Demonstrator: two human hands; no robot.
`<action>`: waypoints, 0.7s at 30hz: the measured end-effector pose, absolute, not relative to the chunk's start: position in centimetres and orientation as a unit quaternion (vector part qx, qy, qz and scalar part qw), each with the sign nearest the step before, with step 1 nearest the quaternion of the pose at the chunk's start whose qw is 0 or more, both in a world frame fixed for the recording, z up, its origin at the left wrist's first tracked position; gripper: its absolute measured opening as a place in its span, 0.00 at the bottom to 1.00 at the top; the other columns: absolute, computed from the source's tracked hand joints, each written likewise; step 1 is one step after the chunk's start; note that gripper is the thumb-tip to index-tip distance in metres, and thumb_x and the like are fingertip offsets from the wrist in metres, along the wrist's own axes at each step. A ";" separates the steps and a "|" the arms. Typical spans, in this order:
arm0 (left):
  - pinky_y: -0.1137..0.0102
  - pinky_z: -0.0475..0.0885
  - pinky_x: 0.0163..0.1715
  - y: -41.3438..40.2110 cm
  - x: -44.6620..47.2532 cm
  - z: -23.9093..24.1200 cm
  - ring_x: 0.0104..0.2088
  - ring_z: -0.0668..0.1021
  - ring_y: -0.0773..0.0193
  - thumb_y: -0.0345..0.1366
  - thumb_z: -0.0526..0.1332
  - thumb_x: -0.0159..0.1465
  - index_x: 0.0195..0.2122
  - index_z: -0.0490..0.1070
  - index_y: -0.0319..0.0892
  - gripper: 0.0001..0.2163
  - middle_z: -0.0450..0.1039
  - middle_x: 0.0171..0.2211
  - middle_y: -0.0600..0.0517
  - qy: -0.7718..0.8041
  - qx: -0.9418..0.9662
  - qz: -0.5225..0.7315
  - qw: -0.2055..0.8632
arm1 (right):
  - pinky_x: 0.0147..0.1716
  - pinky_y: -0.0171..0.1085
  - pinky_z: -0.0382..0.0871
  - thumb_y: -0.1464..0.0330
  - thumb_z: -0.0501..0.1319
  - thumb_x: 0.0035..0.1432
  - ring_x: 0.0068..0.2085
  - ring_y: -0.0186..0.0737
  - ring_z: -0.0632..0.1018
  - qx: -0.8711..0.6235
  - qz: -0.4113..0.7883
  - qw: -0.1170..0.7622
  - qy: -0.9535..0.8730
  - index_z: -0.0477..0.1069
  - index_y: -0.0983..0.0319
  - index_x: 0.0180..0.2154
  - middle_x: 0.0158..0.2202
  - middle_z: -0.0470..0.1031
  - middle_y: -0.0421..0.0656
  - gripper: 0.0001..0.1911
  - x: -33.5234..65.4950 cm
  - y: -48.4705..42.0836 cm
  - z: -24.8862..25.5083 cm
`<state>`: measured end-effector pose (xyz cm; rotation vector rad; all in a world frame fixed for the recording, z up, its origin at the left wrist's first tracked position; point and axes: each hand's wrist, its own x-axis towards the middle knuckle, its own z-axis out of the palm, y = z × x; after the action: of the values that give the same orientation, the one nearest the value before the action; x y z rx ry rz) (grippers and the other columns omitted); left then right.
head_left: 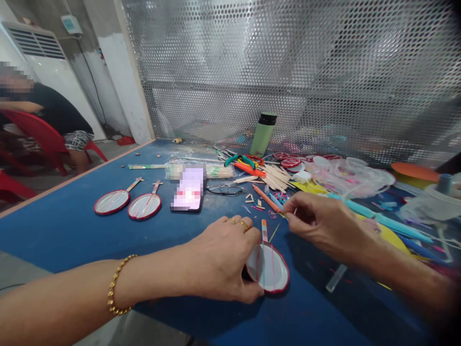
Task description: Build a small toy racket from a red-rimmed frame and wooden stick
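My left hand [225, 262] is closed on a small round racket-like piece [269, 269], a white oval with a red rim and a stick handle, held against the blue table [72, 230]. Thin coloured strings run across the oval. My right hand [320, 223] sits just to the right and above it, its fingers pinched on a thin yellowish string or stick [275, 231] that leads down toward the oval. An orange pencil-like stick [265, 197] lies just beyond my right fingertips.
Two finished red-rimmed rackets [127, 202] lie at the left, beside a phone [189, 190]. Craft sticks [275, 175], scissors [248, 166], red discs [290, 161], plastic bags [338, 175] and a green bottle [263, 133] crowd the back. A seated person [46, 120] is at far left.
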<state>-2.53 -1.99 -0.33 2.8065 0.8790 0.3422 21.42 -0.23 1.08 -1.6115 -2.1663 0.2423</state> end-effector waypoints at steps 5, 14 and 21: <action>0.61 0.72 0.42 -2.0 -2.5 -0.5 0.41 0.74 0.52 0.46 0.66 0.56 0.43 0.70 0.38 0.19 0.72 0.40 0.46 0.289 0.945 0.119 0.101 | 0.19 0.32 0.65 0.61 0.59 0.54 0.20 0.34 0.72 -0.532 0.438 0.220 -0.690 0.70 0.61 0.36 0.19 0.72 0.37 0.11 19.0 -1.5 0.9; 0.64 0.72 0.40 -2.3 -2.2 0.0 0.40 0.74 0.54 0.44 0.66 0.55 0.39 0.69 0.39 0.16 0.71 0.40 0.46 0.307 0.939 0.105 0.117 | 0.20 0.31 0.56 0.66 0.58 0.54 0.23 0.31 0.62 -0.553 0.236 0.178 -0.779 0.67 0.59 0.28 0.21 0.65 0.35 0.05 21.4 -1.0 -0.6; 0.63 0.73 0.39 -2.3 -2.1 -0.1 0.39 0.73 0.54 0.44 0.66 0.54 0.38 0.67 0.40 0.16 0.70 0.39 0.47 0.315 0.936 0.106 0.117 | 0.21 0.30 0.56 0.67 0.55 0.59 0.23 0.31 0.63 -0.518 0.260 0.148 -0.801 0.64 0.58 0.29 0.22 0.64 0.34 0.06 21.4 -1.1 -0.8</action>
<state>-2.10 -2.34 -0.12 2.7385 0.9228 0.3106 21.42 -1.14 -0.84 -1.4906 -2.3050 0.7478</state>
